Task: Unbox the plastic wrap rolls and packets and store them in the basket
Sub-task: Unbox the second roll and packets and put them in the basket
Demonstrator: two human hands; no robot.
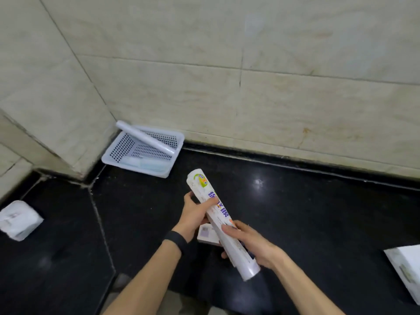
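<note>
1. Two hands share one box [212, 206]: the left hand [195, 214] is closed around its upper part, and the right hand [250, 243] is closed around its lower end, where a bare roll [248, 270] sticks out of the open flap.
2. Box and roll are held in the air, tilted, above the middle of the black counter [295, 212], so I judge the step in hand to be drawing the roll out of its box.
3. Just under the hands a small packet [205, 235] shows partly; whether it lies on the counter or is held I cannot tell.
4. Done so far: one bare roll [145, 139] lies slantwise across the basket [106, 159], its ends resting on the rims, and a pale bluish packet [145, 165] seems to lie along the near wall inside.
5. The basket sits tilted in the counter's back corner against the wall.
6. Left to do: a white wrapped pack [17, 220] waits at the counter's left edge and another box [406, 268] at its right edge, both well apart from the basket.
</note>
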